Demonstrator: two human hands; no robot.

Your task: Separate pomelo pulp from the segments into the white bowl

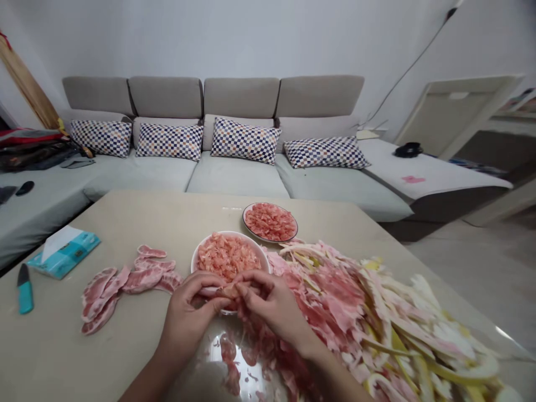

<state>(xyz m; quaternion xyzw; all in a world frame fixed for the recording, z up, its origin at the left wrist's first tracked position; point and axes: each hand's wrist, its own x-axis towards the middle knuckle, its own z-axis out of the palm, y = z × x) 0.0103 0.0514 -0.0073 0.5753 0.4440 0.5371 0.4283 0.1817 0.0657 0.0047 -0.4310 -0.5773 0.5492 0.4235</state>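
Head view: a pink pomelo piece (231,290) pinched between both hands over a white bowl (199,251)

A long grey sofa (237,176) with checked cushions (245,140) spans the upper part of the frame, behind a beige table (125,223) that fills most of the lower half. A large heap of pomelo rind and pink membrane (368,312) sprawls over the lower right of the table, with yellow-white peel along its outer side. At centre, the white bowl is full of loose pink pulp, and just behind it a smaller plate (243,215) holds more. To the left lie pink membrane strips (125,282), with a tissue pack (65,252) beyond them and a teal-handled knife (25,290) near the left edge.

The left hand (188,307) and right hand (272,304) are together at lower centre, fingers curled and clamped on the pomelo piece, right at the bowl's near rim. Whether it touches the rim is hard to tell.
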